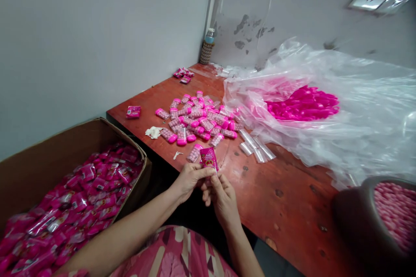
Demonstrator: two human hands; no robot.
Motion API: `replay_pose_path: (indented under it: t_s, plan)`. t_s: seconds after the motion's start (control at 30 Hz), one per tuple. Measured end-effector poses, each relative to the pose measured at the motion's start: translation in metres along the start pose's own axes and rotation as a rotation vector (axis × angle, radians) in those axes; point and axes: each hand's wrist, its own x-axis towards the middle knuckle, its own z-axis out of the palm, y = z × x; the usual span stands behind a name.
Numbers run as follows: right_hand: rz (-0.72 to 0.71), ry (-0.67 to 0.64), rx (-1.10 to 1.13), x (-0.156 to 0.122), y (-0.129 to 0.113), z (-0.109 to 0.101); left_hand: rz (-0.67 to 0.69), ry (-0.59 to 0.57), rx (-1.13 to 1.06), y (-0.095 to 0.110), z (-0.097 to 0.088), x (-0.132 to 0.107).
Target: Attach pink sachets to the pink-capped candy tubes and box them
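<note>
Between my two hands, over the table's front edge, is a small bright pink printed wrapper sleeve [208, 157]. My left hand [191, 178] pinches its lower left side between thumb and fingers. The fingertips of my right hand [222, 194] close on its bottom end; whether anything sits inside the sleeve there is hidden by the fingers. Just behind the sleeve lies a clear candy container [194, 153] with pale pink balls in it. Farther back spreads a heap of similar pink-capped candy containers [201, 117].
A cardboard box [147, 169] of pink wrapped packs stands at left. On the red table [260, 199] lie a stack of printed labels [133, 111], clear sleeves [256, 145] and a plastic bag [360, 108] of pink caps. A dark pot [354, 216] of pink balls is at right.
</note>
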Motion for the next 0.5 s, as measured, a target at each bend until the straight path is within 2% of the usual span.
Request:
replay_pose_path:
  t_s: [0.13,0.27,0.33,0.4,0.5]
  plan:
    - [0.001,-0.044,0.023,-0.003,-0.002,-0.001,0.042,0.155,-0.108,0.002,-0.004,-0.002]
    - [-0.017,-0.010,0.000,-0.002,-0.003,0.000,0.039,0.070,-0.121,-0.003,0.000,-0.012]
    - [-0.014,-0.002,-0.012,0.000,-0.003,0.004,0.064,0.067,-0.125,-0.003,0.001,-0.021]
    - [-0.007,-0.018,-0.021,0.001,-0.004,0.007,0.144,0.139,-0.144,0.001,-0.005,-0.033]
    - [-0.008,-0.012,-0.033,0.002,-0.006,0.003,0.426,0.329,-0.181,0.013,-0.028,-0.051]
